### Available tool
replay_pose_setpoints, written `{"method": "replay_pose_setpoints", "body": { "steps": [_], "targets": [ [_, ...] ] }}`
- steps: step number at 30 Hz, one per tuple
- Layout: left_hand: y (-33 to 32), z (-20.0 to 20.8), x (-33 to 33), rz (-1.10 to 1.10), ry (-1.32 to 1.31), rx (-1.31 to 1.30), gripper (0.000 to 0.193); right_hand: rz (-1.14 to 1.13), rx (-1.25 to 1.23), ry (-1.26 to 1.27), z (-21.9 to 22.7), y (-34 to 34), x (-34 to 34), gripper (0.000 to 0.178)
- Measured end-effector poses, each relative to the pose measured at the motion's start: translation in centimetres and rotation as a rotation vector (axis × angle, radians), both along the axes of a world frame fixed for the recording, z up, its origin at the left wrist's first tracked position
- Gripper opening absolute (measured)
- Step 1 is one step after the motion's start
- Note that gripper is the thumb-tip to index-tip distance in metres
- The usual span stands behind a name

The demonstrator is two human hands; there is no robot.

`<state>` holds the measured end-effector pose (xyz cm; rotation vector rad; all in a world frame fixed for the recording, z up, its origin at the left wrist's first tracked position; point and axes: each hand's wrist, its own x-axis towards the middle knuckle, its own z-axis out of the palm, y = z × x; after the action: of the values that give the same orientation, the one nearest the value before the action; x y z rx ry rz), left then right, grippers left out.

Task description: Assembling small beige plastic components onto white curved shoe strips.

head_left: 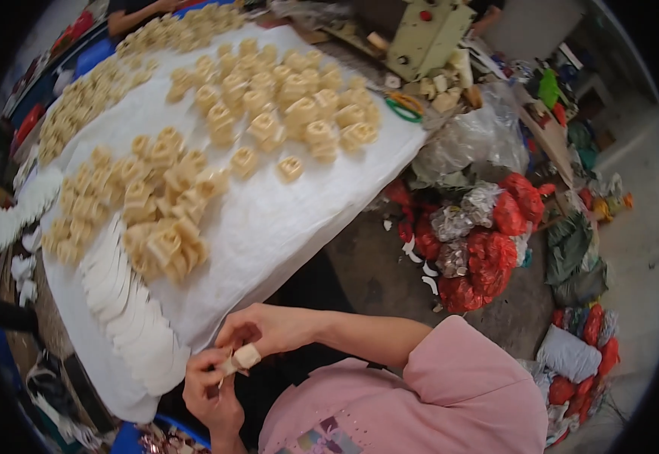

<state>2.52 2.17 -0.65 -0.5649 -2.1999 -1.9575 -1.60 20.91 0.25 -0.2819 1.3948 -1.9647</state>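
Observation:
Near the table's front edge, my left hand and my right hand meet, fingers closed around a small cream folded piece. The left fingers pinch its narrow end; the right fingers press from above. Its exact make is too small to tell. Beyond my hands, overlapping white curved flat pieces lie in a long row on a white-covered table. Next to that row sits a heap of cream folded pieces. Farther back stand many cream cup-like, flower-shaped pieces, several stacked.
A pale green machine stands at the far right, with green-handled scissors near it. Red and clear plastic bags crowd the floor at right. Another person's arm shows at the far left. White pieces lie beyond the table's left edge.

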Motion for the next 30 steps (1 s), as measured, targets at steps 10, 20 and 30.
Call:
{"method": "replay_pose_setpoints", "body": {
  "steps": [10, 20, 30],
  "targets": [
    [0.4, 1.0, -1.1, -0.035, 0.107, -0.289, 0.017, -0.103, -0.016, 0.13, -1.4, -0.4, -0.2, 0.029],
    [0.8, 0.2, -0.8, 0.262, -0.284, 0.219, 0.014, -0.266, 0.118, 0.859, -1.6, -1.1, -0.8, 0.022],
    [0.8, 0.5, -0.4, 0.242, -0.283, 0.273, 0.011, -0.376, 0.1, 0.662, -1.1, -3.4, 0.1, 0.014]
  ]
}}
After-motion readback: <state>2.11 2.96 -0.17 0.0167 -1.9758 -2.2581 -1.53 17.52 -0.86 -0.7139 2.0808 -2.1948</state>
